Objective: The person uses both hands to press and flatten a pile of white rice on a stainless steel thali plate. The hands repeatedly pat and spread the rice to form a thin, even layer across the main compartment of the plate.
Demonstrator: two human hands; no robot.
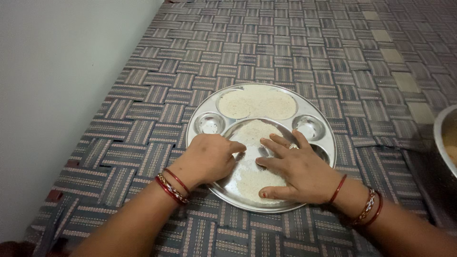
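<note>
A round steel compartment plate [205, 108] lies on a woven bed surface in front of me. Pale fine grain [257, 102] fills its far oblong section, and more grain [252, 178] is spread thin over the large near section. My left hand [207, 159] rests on the plate's near left rim with fingers curled toward the grain. My right hand [295, 169] lies flat on the large section, fingers apart, fingertips touching the grain and bare metal between the two hands. Both wrists wear red and patterned bangles.
The woven strap surface [266, 43] stretches far ahead and to both sides. A plain wall [52, 71] runs along the left edge. A steel pot rim [447, 138] shows at the right edge. Two small round plate sections [209, 123] hold nothing.
</note>
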